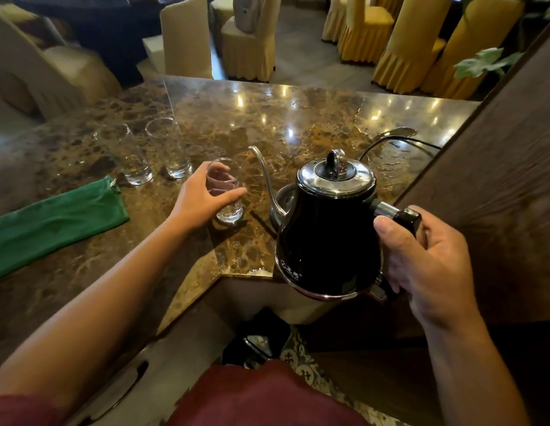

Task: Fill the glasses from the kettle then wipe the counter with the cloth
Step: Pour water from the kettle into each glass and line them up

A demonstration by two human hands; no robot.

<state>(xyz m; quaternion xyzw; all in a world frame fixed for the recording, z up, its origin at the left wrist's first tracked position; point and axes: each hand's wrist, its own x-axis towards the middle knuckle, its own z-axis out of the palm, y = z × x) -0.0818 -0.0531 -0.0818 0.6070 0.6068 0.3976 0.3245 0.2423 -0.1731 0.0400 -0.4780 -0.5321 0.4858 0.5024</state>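
Observation:
My right hand (427, 262) grips the handle of a black kettle (326, 238) with a chrome lid and a thin gooseneck spout, held upright just above the counter's near edge. The spout tip points left, level with the rim of a clear glass (227, 207) that stands on the brown marble counter (298, 118). My left hand (200, 201) wraps around that glass. Two more clear glasses (129, 158) (172, 149) stand farther left, both looking empty. A green cloth (52, 219) lies flat on the counter at the left.
The kettle's round base (283, 201) sits on the counter behind the kettle, its black cord (400, 141) running to the right. A dark wooden wall (498, 179) bounds the counter on the right. Covered chairs (400, 41) stand beyond the far edge.

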